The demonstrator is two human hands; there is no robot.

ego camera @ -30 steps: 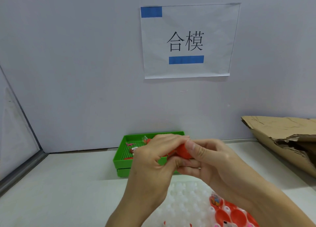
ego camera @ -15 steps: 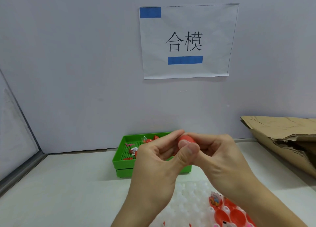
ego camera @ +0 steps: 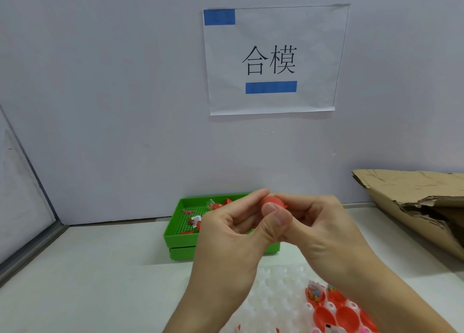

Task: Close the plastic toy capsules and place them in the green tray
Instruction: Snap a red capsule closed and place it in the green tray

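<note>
Both hands meet in front of the chest, clamped on one red capsule [ego camera: 272,203] held above the near edge of the green tray [ego camera: 179,237]. The left hand [ego camera: 233,232] curls its fingers round the capsule from 9 o'clock, its thumb [ego camera: 275,219] pressed up against the capsule's near face with the nail toward the camera. The right hand [ego camera: 324,229] wraps it from 3 o'clock, fingertips bent over the top and thumb tucked beneath. Only the rounded upper left of the capsule shows between the fingers, with a small rim or tab jutting at its 4 o'clock side; its long axis cannot be told, since most of the shell is hidden. The tray sits on the white bench [ego camera: 100,270] toward 12 o'clock from the hands, against the back wall, and holds a few red pieces and small wrapped toys [ego camera: 195,218]. At 5 o'clock, near the bottom edge, a white moulded holder [ego camera: 273,295] carries open red capsule halves [ego camera: 347,316], some with toys inside. A torn cardboard box [ego camera: 414,202] lies at 3 o'clock, and a paper sign [ego camera: 272,59] reading 合模 hangs on the wall at 12 o'clock
</note>
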